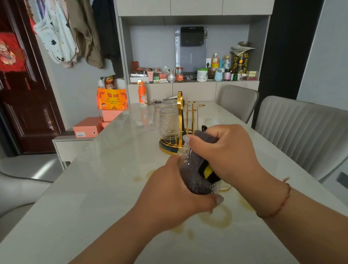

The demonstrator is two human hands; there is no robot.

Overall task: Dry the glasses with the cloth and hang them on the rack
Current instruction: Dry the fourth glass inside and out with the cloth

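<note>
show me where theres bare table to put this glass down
Bare table runs left of the left hand, out to the left edge. More lies between the right hand and the chairs. It is crowded behind the hands, with the gold rack, the hung glasses and an orange bottle.

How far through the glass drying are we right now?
Three embossed clear glasses already hang upturned on the gold wire rack. In hand: the left hand grips another clear glass while the right hand works the grey cloth inside it. Left: hanging it on a free peg.
</note>
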